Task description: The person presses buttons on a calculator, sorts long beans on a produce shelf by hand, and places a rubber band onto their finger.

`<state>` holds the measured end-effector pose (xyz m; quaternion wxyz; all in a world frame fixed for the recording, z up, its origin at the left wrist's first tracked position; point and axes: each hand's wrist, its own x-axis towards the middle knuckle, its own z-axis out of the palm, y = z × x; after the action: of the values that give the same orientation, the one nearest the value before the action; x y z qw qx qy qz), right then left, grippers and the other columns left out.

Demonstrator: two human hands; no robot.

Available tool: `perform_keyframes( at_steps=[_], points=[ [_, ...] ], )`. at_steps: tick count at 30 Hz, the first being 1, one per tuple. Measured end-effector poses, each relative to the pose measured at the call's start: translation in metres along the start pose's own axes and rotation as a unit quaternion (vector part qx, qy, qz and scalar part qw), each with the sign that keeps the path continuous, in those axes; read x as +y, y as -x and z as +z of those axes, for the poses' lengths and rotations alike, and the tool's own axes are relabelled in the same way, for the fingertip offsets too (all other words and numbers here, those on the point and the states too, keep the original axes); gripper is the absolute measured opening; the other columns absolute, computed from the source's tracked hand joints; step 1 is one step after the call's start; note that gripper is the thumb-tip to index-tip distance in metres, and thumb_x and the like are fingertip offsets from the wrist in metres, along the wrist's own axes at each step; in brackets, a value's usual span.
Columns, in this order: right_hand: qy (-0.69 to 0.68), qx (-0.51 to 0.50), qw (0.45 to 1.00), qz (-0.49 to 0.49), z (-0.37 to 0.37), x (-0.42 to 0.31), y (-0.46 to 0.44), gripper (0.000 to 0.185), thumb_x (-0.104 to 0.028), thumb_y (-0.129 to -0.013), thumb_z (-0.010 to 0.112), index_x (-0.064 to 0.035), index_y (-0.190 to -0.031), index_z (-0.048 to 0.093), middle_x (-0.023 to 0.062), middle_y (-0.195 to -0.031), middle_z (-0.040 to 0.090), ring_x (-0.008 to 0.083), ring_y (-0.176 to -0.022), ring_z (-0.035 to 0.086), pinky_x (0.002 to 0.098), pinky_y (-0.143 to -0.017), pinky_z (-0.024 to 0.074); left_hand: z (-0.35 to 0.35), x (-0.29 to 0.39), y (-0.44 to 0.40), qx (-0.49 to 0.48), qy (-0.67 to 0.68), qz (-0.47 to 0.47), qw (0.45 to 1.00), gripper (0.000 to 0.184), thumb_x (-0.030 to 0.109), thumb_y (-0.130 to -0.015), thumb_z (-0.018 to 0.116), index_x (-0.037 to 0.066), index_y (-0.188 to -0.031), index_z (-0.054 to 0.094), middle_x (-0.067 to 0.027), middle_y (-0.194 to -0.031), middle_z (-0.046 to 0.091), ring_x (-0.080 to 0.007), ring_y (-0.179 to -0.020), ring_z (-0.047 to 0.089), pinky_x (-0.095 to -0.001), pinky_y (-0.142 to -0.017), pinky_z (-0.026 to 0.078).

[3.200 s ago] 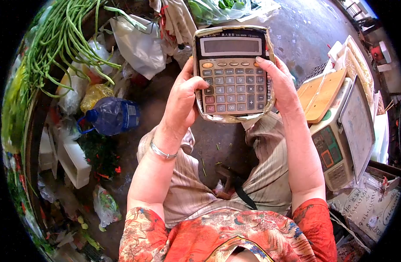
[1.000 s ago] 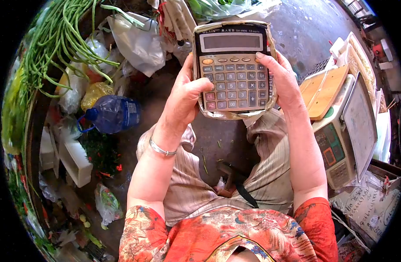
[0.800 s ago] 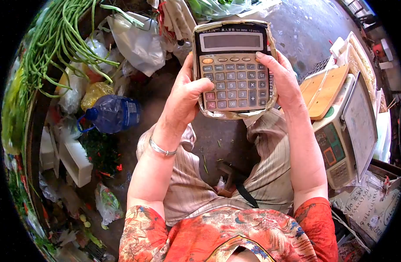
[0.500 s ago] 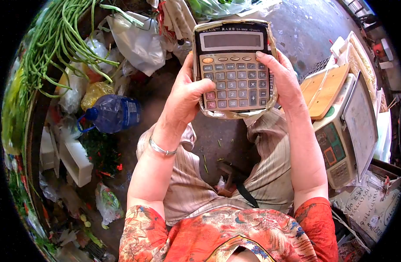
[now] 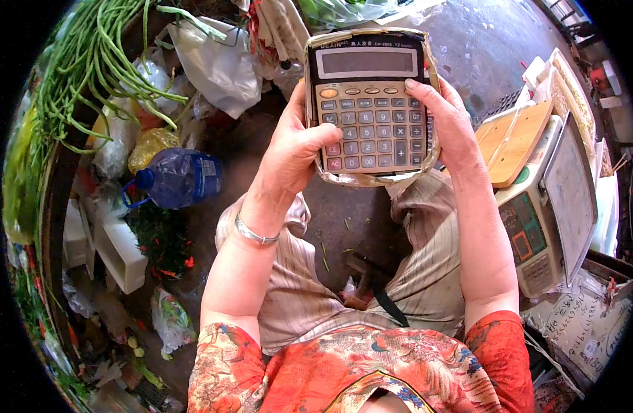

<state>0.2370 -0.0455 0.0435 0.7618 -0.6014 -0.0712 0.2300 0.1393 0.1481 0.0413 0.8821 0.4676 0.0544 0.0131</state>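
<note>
A large desktop calculator (image 5: 371, 113) with tape around its edges is held up between both hands, its keys and dark display facing me. My left hand (image 5: 296, 141) grips its left side, thumb lying over the keys near the left edge; a silver bangle circles that wrist. On the opposite side my right hand (image 5: 444, 120) wraps the right edge, with the thumb at the top right keys under the display. The fingers behind the calculator are hidden. No digits can be made out on the display.
Long green beans (image 5: 103, 69) hang at the upper left, beside a white plastic bag (image 5: 216, 65). Below them lies a blue plastic jug (image 5: 179, 179). A weighing scale (image 5: 537, 206) with a wooden board (image 5: 513, 148) stands at right, above a cardboard piece with writing (image 5: 578, 323).
</note>
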Motion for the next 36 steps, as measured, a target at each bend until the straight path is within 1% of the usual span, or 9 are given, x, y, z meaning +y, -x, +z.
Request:
perform_keyframes(
  at_steps=[10, 18, 28, 36],
  points=[
    [0.004, -0.01, 1.0, -0.009, -0.0011, 0.0002, -0.0007, 0.039, -0.023, -0.088, 0.062, -0.0029, -0.12, 0.055, 0.0049, -0.103, 0.063, 0.0112, -0.09, 0.059, 0.0265, -0.082, 0.0481, -0.0021, -0.0021, -0.0013, -0.001, -0.004, 0.005, 1.0, 0.074, -0.008, -0.069, 0.063, 0.005, -0.137, 0.037, -0.0076, -0.122, 0.055, -0.0174, -0.107, 0.058, -0.0321, -0.093, 0.048],
    [0.004, -0.006, 1.0, -0.007, -0.0019, 0.001, -0.0008, 0.038, -0.023, -0.088, 0.062, -0.0034, -0.119, 0.055, 0.0046, -0.102, 0.064, 0.0107, -0.088, 0.059, 0.0262, -0.081, 0.0486, -0.0017, -0.0025, -0.0009, -0.003, 0.005, 0.002, 1.0, 0.075, -0.007, -0.069, 0.068, 0.005, -0.136, 0.037, -0.0073, -0.12, 0.057, -0.018, -0.106, 0.058, -0.0327, -0.093, 0.048],
    [0.007, -0.006, 1.0, -0.013, -0.0023, 0.0017, -0.0018, 0.037, -0.023, -0.087, 0.062, -0.0039, -0.119, 0.056, 0.0042, -0.101, 0.064, 0.0104, -0.087, 0.06, 0.0262, -0.079, 0.0494, -0.0014, -0.0021, -0.0015, 0.002, -0.003, 0.001, 1.0, 0.075, -0.008, -0.069, 0.067, 0.005, -0.136, 0.037, -0.0075, -0.121, 0.056, -0.0179, -0.106, 0.058, -0.0327, -0.092, 0.048],
    [0.003, -0.01, 1.0, -0.013, -0.0027, 0.002, -0.0028, 0.038, -0.022, -0.087, 0.062, -0.0035, -0.12, 0.055, 0.0047, -0.104, 0.063, 0.0111, -0.09, 0.059, 0.0264, -0.082, 0.0486, -0.0019, -0.0029, -0.0019, 0.009, -0.009, -0.005, 1.0, 0.074, -0.008, -0.069, 0.065, 0.004, -0.136, 0.037, -0.0078, -0.121, 0.056, -0.018, -0.106, 0.058, -0.0324, -0.093, 0.048]
  ],
)
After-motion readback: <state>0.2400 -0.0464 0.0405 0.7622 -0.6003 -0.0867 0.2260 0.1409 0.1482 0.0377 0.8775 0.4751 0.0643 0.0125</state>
